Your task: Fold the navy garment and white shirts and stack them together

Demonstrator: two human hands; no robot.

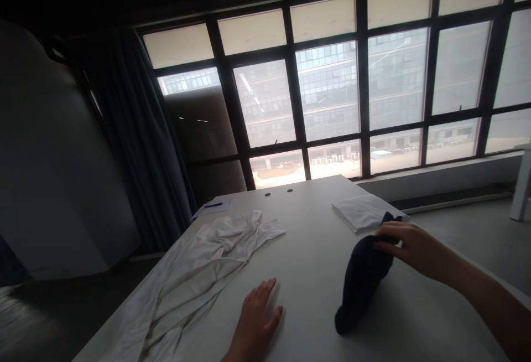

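My right hand [409,246] pinches the upper end of a dark cloth item [363,276], which hangs bunched at the right side of the white table [305,251]. Its exact kind cannot be made out. Low over the near middle of the table is my left hand [259,317], thumb apart from the fingers and nothing in it. A crumpled white garment [207,259] is spread along the table's left side, left of that hand. Just beyond my right hand, a folded white cloth [359,211] lies flat near the right edge.
Paper with a blue pen [213,205] lies at the far left corner. Two round cable holes [289,190] are set in the far end. A blue curtain [141,140] hangs beyond the left edge, and large windows [327,91] stand behind the table.
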